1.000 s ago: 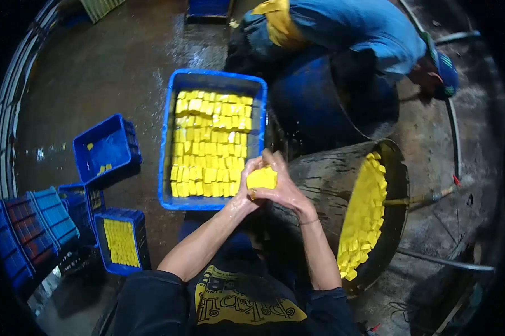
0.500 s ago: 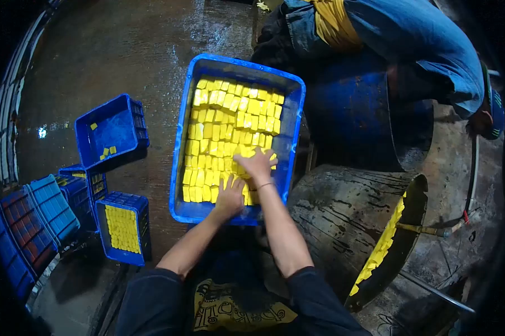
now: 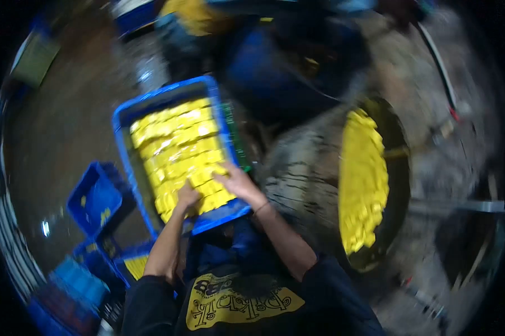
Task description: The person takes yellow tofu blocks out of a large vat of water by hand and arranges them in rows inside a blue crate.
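Observation:
Rows of yellow blocks [image 3: 177, 143] fill the large blue crate [image 3: 126, 162] in front of me. My left hand [image 3: 188, 196] rests at the blocks near the crate's front edge, its fingers blurred and partly hidden. To its right, my right hand [image 3: 234, 182] reaches over the crate's right front part with its fingers apart, touching the blocks and holding none. More yellow blocks [image 3: 363, 182] are heaped in the mouth of a metal drum [image 3: 297, 179] lying at my right.
A small blue crate [image 3: 95, 196] with a few yellow pieces stands at left, near stacked crates [image 3: 76, 285]. A dark blue drum [image 3: 258, 67] lies beyond the large crate. A person's yellow and blue clothing [image 3: 191, 17] shows at the top, blurred.
One second ago both hands held yellow blocks above the crate's right edge; they came down onto the rows. The view has since swung right, so the crate appears further left, and the hands have drawn apart.

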A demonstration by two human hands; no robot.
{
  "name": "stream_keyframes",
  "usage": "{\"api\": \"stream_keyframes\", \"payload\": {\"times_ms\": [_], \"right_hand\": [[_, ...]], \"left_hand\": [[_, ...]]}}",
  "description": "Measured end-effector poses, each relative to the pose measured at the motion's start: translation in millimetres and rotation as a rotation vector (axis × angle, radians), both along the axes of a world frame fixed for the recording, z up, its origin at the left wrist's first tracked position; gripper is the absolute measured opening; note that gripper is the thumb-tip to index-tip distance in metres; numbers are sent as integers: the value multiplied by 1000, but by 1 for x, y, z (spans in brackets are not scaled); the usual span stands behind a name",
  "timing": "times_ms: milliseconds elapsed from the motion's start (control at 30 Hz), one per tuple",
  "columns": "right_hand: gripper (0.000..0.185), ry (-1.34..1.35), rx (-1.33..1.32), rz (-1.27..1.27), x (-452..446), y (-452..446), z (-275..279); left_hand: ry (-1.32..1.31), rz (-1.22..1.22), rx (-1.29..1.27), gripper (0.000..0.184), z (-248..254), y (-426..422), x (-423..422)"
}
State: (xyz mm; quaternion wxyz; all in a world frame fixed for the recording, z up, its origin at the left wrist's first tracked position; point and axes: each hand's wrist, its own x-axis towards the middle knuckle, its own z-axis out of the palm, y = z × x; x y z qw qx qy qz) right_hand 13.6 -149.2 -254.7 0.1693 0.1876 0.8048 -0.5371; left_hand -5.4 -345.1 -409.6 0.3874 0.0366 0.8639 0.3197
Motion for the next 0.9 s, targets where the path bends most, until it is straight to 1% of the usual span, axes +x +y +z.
{"api": "stream_keyframes", "payload": {"times_ms": [33, 67, 100, 133, 167, 200, 233, 267, 300, 333, 367, 400, 433, 467, 500, 533, 567, 633, 667, 700, 733, 767, 800, 833, 867, 900], "right_hand": [[48, 212, 165, 30, 17, 5, 22], [46, 321, 75, 36, 33, 15, 54], [43, 222, -242, -109, 45, 22, 113], [42, 201, -346, -134, 58, 37, 161], [38, 300, -439, -181, 75, 54, 205], [43, 478, -495, -253, 95, 76, 231], [40, 572, -389, -334, 114, 103, 254], [36, 574, -230, -459, 133, 133, 259], [32, 553, -73, -585, 153, 163, 265], [32, 468, 202, -592, 173, 204, 254], [34, 337, 444, -529, 192, 240, 238], [35, 252, 636, -399, 212, 273, 210], [31, 129, 653, -274, 225, 296, 185], [31, 141, 646, -276, 231, 306, 166], [32, 39, 744, -138, 235, 309, 149], [33, -63, 838, 2, 238, 310, 134], [33, -48, 830, 0, 235, 309, 122], [32, -409, 813, 182, 231, 306, 102], [32, -396, 803, 187, 241, 305, 85], [35, -182, 893, 155, 254, 303, 60], [38, 34, 977, 119, 263, 308, 33], [40, 51, 1001, 206, 265, 316, 28], [43, 71, 1023, 291, 266, 324, 24], [39, -95, 846, 226, 252, 330, 70], [35, -258, 668, 161, 239, 341, 99], [35, -251, 664, 165, 236, 357, 97]], "left_hand": [[47, -60, 31, 68, 7, 7, -11], [139, 27, -222, 71, -41, 13, -11], [169, 189, -144, 70, 23, 39, -26], [452, 278, 124, 65, 34, 60, -33], [667, 242, 227, 59, 71, 93, -50], [750, 279, 375, 54, 150, 134, -53], [808, 248, 587, 46, 234, 174, -50], [928, 156, 781, 38, 289, 207, -44], [895, 90, 937, 31, 331, 239, -33], [818, -97, 1059, 28, 364, 265, -18], [783, -298, 1156, 25, 378, 295, -4], [726, -530, 1113, 26, 378, 324, 11], [558, -743, 994, 27, 373, 349, 32], [549, -957, 805, 29, 349, 373, 52], [541, -1231, 364, 26, 339, 393, 75], [592, -1422, 297, 20, 320, 401, 89], [640, -1613, 222, 18, 299, 406, 103], [626, -1744, -77, 16, 265, 413, 128], [622, -1742, -96, 16, 219, 412, 139], [576, -1775, -48, 15, 161, 410, 146], [531, -1805, 4, 15, 132, 409, 144], [527, -1799, -9, 15, 135, 407, 136], [446, -1702, 108, 14, 150, 401, 127], [373, -1599, 221, 16, 171, 398, 116], [304, -1492, 331, 18, 193, 400, 108], [304, -1488, 323, 18, 215, 407, 107]]}}
